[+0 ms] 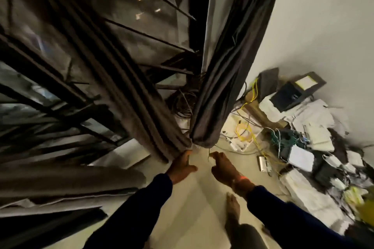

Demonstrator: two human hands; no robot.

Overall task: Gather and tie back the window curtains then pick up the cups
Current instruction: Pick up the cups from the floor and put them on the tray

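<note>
A heap of white boxes and papers [307, 127] is piled against the pale wall [323, 16] on the right, tangled with yellow and green cables [248, 127], and a dark device with a pale screen [295, 89] is propped at the top of it. A coil of dark wire [183, 103] lies on the floor between the two curtains. Black window bars [149, 36] are seen behind the fabric on the left. A bare foot [233, 208] is planted on the light tiled floor [198, 198].

Both arms, in dark blue sleeves [141, 204], are stretched forward and slightly apart. The left hand [181, 164] is raised with its fingers reaching into the lower folds of the pleated grey-brown curtain [121, 79], which is gathered and pulled diagonally; whether the cloth is actually gripped cannot be told through the blur. The right hand [221, 164], an orange band at its wrist, is held loosely apart with nothing in it, just below the rounded hem of the dark charcoal curtain [228, 70] that hangs beside the wall. The two curtains nearly meet just above the hands.
</note>
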